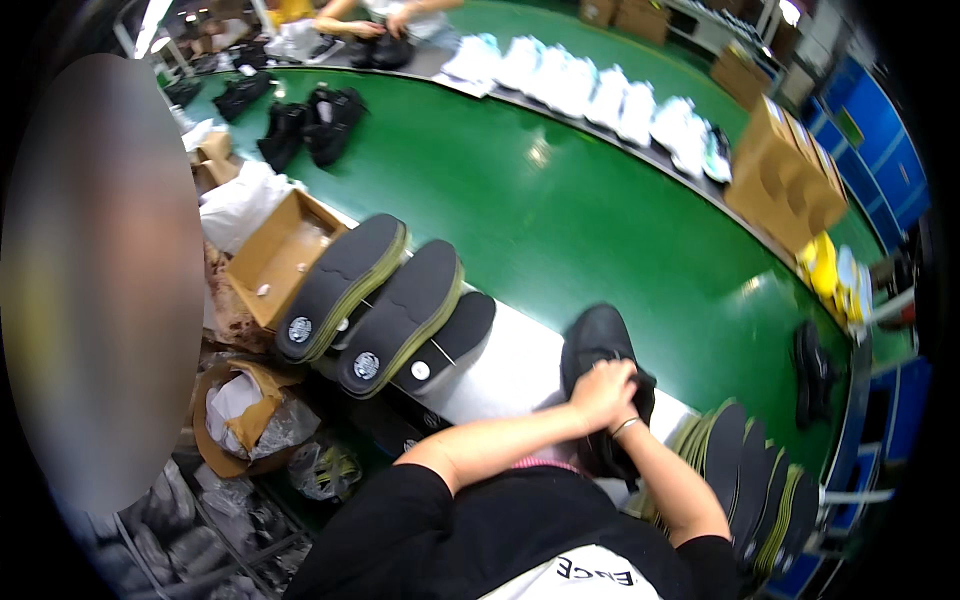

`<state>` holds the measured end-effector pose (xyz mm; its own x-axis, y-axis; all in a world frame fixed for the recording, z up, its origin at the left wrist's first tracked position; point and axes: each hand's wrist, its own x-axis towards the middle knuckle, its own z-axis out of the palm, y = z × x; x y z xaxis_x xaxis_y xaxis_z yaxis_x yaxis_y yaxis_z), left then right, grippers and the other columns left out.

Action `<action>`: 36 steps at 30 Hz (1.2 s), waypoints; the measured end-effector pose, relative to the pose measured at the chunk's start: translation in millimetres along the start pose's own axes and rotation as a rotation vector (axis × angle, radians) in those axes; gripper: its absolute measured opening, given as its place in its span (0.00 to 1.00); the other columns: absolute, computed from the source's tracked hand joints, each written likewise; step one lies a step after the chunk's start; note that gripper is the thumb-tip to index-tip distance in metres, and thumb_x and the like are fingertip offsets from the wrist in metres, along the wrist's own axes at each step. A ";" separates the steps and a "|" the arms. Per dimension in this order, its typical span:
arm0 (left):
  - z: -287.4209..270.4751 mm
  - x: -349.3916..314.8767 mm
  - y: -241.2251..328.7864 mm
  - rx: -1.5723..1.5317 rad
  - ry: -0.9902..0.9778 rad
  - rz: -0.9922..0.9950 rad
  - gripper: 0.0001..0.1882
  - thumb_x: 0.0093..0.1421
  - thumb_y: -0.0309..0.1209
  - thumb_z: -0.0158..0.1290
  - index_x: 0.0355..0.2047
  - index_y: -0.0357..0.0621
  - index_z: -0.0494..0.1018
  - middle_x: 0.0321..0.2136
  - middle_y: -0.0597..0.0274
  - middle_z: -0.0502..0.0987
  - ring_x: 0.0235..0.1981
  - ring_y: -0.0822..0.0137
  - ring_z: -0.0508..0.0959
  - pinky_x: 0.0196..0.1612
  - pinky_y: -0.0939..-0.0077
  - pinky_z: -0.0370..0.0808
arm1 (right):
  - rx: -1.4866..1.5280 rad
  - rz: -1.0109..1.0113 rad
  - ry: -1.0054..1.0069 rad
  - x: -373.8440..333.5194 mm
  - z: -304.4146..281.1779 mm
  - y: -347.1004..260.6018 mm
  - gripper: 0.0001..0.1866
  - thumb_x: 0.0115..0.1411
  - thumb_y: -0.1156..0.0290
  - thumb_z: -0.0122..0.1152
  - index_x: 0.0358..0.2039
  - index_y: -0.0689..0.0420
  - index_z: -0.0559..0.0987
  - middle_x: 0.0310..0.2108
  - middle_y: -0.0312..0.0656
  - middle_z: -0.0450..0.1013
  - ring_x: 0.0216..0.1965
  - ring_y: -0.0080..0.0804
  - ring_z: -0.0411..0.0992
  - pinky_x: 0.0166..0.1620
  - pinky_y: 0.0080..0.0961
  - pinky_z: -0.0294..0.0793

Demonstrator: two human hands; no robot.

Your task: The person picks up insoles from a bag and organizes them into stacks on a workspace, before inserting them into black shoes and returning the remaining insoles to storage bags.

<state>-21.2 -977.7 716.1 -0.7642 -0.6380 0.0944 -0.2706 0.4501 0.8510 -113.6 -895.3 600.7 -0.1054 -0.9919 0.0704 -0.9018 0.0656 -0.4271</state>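
A black shoe point(597, 335) rests on the light work surface point(525, 365) in front of me, its toe pointing away. Over the shoe's opening, my left hand point(603, 392) is closed, its fingers curled at the laces and upper. My right hand point(626, 412), with a bracelet at the wrist, is tucked against it at the same opening. The left hand covers most of the right one's fingers, so their grip is hidden. Left of the shoe lie stacks of dark insoles point(408, 310) with olive edges and round white marks.
More insole stacks point(745, 480) stand close by my right arm. An open cardboard box point(285, 250) and a carton of plastic wrap point(245, 415) are at left. Beyond the green surface point(500, 190) runs a line of white shoes point(575, 85). Another person's hands point(385, 25) handle black shoes at the far side.
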 end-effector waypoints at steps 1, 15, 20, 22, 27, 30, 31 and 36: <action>-5.0 -3.6 3.6 0.022 -0.034 -0.014 0.11 0.48 0.32 0.46 0.32 0.42 0.67 0.28 0.54 0.70 0.33 0.54 0.69 0.35 0.63 0.67 | -0.010 0.023 -0.079 16.6 -0.5 -6.9 0.20 0.45 0.75 0.45 0.43 0.55 0.67 0.37 0.48 0.69 0.41 0.43 0.66 0.46 0.30 0.62; 2.0 -3.3 -2.1 0.031 0.002 0.108 0.12 0.49 0.31 0.47 0.34 0.44 0.65 0.30 0.60 0.69 0.36 0.59 0.67 0.37 0.70 0.67 | -0.114 0.093 -0.327 45.8 -38.0 -2.9 0.21 0.45 0.72 0.45 0.43 0.55 0.66 0.37 0.49 0.69 0.39 0.42 0.67 0.44 0.30 0.64; 5.6 -6.4 -2.3 0.060 0.047 0.165 0.11 0.48 0.30 0.48 0.33 0.43 0.64 0.28 0.59 0.69 0.34 0.59 0.68 0.35 0.70 0.68 | -0.145 0.083 -0.369 41.6 -44.4 -3.6 0.22 0.44 0.71 0.46 0.44 0.56 0.66 0.37 0.49 0.69 0.38 0.42 0.68 0.44 0.30 0.64; 4.3 -9.2 -3.6 0.087 0.068 0.186 0.11 0.48 0.30 0.48 0.33 0.43 0.64 0.27 0.58 0.68 0.33 0.59 0.68 0.35 0.71 0.68 | -0.158 0.073 -0.391 38.3 -44.4 -7.1 0.22 0.44 0.71 0.46 0.44 0.56 0.66 0.37 0.49 0.69 0.38 0.42 0.68 0.44 0.30 0.65; 7.8 -15.7 -10.3 0.113 0.103 0.237 0.13 0.46 0.31 0.49 0.34 0.44 0.64 0.26 0.60 0.68 0.32 0.60 0.68 0.32 0.72 0.69 | -0.193 0.068 -0.430 19.0 -51.1 -18.0 0.23 0.44 0.70 0.46 0.44 0.56 0.66 0.37 0.49 0.69 0.37 0.41 0.68 0.43 0.29 0.65; 17.2 -8.1 -14.2 0.225 0.113 0.250 0.11 0.46 0.31 0.48 0.31 0.46 0.66 0.25 0.61 0.69 0.30 0.60 0.69 0.30 0.71 0.69 | -0.188 -0.001 -0.458 5.8 -77.5 -33.0 0.23 0.44 0.69 0.46 0.44 0.56 0.65 0.37 0.49 0.69 0.37 0.41 0.69 0.43 0.29 0.66; 8.0 -3.5 -5.8 0.189 0.054 0.186 0.09 0.45 0.31 0.48 0.29 0.46 0.68 0.25 0.60 0.70 0.29 0.60 0.70 0.30 0.69 0.70 | -0.196 -0.070 -0.492 3.7 -89.3 -40.9 0.23 0.43 0.69 0.46 0.44 0.56 0.65 0.37 0.49 0.69 0.36 0.41 0.69 0.42 0.29 0.66; 2.9 6.7 -18.1 0.075 0.091 0.286 0.08 0.44 0.26 0.45 0.27 0.42 0.70 0.26 0.57 0.72 0.29 0.55 0.70 0.33 0.63 0.67 | -0.023 0.034 -1.110 9.6 -105.9 -63.0 0.35 0.44 0.55 0.47 0.48 0.68 0.58 0.30 0.54 0.70 0.34 0.46 0.69 0.44 0.33 0.64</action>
<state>-23.1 -988.3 699.8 -0.7607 -0.5308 0.3737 -0.0972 0.6624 0.7429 -102.2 -897.5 723.8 0.2935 -0.5348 -0.7923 -0.9143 0.0849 -0.3961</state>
